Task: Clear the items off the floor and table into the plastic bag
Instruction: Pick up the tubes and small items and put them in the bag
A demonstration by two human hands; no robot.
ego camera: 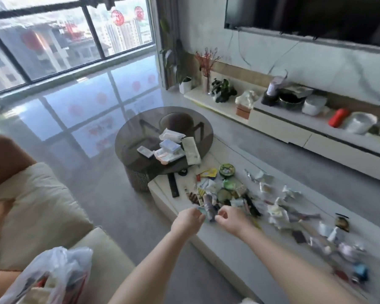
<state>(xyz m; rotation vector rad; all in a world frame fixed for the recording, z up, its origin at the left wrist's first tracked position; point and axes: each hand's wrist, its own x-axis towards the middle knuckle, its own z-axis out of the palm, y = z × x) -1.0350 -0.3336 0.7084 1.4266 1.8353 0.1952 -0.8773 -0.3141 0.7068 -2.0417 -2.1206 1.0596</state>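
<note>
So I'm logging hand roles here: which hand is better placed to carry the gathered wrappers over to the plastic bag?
Probably the left hand. Both hands pinch the wrapper bundle at the table's near edge, but the plastic bag sits on the sofa at lower left, on that hand's side; the right hand would have to cross over.

Glossy reflective floor point(79, 110), smoky glass round table point(136, 128), thin translucent plastic bag point(53, 273), crumpled paper wrappers point(270, 189)

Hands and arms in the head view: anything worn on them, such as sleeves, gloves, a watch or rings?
Nothing visible. The left hand and right hand are bare, ungloved, and both forearms are uncovered to the bottom edge of the frame. No sleeve, watch or bracelet shows. The picture is too blurred to rule out rings.
</note>
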